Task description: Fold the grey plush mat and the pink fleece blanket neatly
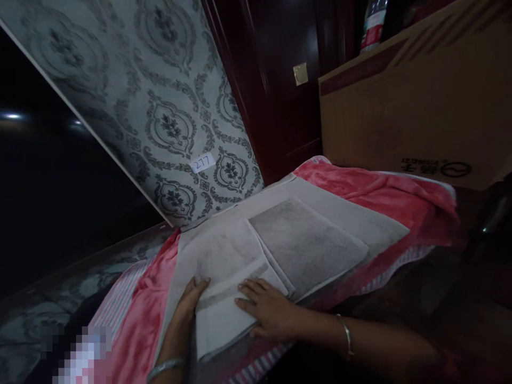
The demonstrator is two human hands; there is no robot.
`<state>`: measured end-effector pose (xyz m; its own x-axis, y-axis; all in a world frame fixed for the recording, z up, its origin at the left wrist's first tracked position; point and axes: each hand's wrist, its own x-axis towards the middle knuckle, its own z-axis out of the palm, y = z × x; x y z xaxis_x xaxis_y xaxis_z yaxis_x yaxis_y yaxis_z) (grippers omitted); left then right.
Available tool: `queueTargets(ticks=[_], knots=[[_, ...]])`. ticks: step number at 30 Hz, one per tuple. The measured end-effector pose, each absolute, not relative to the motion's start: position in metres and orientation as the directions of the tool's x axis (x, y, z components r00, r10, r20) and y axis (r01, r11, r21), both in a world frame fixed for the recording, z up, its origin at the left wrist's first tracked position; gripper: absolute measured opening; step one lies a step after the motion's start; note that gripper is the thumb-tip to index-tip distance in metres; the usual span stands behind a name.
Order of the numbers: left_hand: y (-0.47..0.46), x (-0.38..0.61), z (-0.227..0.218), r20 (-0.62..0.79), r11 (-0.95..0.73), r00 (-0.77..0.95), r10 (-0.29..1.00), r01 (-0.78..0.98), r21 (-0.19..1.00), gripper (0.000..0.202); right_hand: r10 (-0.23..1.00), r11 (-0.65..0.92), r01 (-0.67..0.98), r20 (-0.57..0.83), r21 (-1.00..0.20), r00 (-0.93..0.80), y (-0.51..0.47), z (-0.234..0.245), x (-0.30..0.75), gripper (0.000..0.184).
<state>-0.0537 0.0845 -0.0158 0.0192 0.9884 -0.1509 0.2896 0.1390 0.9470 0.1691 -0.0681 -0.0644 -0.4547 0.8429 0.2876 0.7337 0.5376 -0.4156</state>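
Grey cloth (288,240) in middle of frame, folded, lying on pink blanket (384,192). Left hand (188,306) at bottom, fingers gripping cloth's near edge. Right hand (266,309) open, flat on cloth. Box (420,96) upper right.

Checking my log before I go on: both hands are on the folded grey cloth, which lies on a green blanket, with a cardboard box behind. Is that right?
Not quite: the head view shows the blanket is pink, not green. The rest stands: the left hand and right hand are on the folded grey cloth, with the cardboard box behind.
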Motion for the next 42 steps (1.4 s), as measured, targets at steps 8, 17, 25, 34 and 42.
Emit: queueTargets(ticks=[8, 17, 25, 34, 42], knots=[[0.1, 0.021, 0.014, 0.234, -0.34, 0.282, 0.93, 0.904, 0.261, 0.061, 0.878, 0.09, 0.902, 0.46, -0.423, 0.128, -0.058, -0.058, 0.328, 0.053], [0.12, 0.146, -0.001, 0.092, -0.396, 0.385, 0.918, 0.896, 0.2, 0.063, 0.841, -0.457, 0.819, 0.13, -0.348, 0.525, -0.061, -0.069, 0.433, 0.05], [0.123, 0.154, -0.041, 0.125, -0.461, 0.446, 0.886, 0.875, 0.148, 0.061, 0.891, -0.358, 0.658, -0.03, -0.662, 0.454, -0.031, -0.053, 0.455, 0.042], [0.123, 0.15, -0.039, 0.162, -0.524, 0.5, 0.851, 0.832, 0.183, 0.056, 0.917, -0.252, 0.081, -0.211, -0.964, 0.337, -0.064, -0.025, 0.439, 0.04], [0.076, 0.141, -0.03, 0.046, -0.579, 0.614, 0.788, 0.713, 0.395, 0.065, 0.962, -0.128, 0.128, -0.092, -0.983, 0.257, -0.038, 0.053, 0.383, 0.046]])
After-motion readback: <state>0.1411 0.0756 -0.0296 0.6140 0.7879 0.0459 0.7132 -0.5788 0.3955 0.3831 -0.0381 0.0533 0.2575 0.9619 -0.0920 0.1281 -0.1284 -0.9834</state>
